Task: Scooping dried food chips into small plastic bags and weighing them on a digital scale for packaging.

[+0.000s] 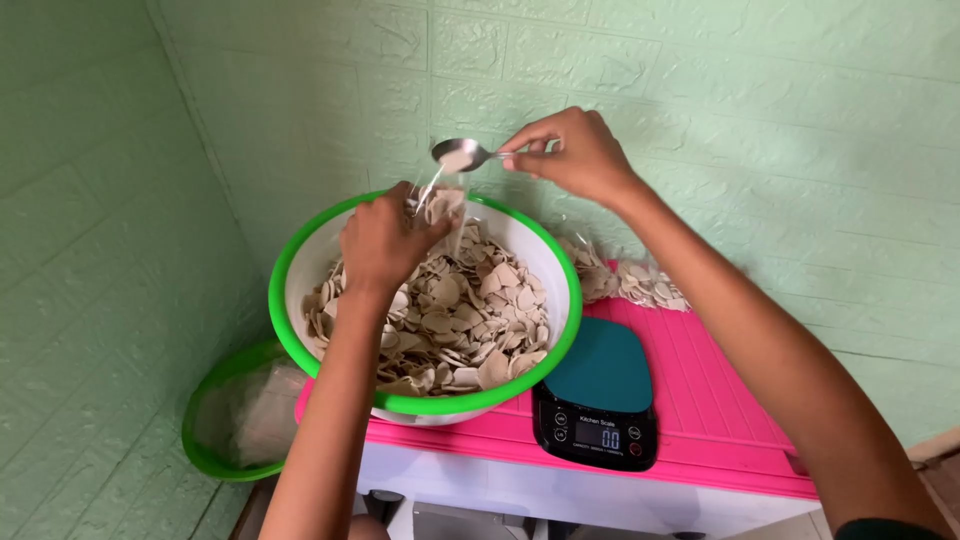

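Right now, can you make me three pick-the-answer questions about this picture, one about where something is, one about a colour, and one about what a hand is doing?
1. Where is the black digital kitchen scale?
A. Inside the bowl
B. On the pink ribbed tabletop, right of the bowl
C. On the floor

2. What colour is the rim of the big white plastic bowl of pale flat chips?
A. Green
B. Red
C. Blue

3. What is the right hand doing?
A. Resting flat on the table
B. Pressing the scale
C. Holding a silver metal spoon over the bowl

Answers:
1 B, since the scale sits on the pink top beside the bowl.
2 A, the rim is bright green.
3 C, its fingers pinch the spoon's handle above the small clear bag that the left hand holds.
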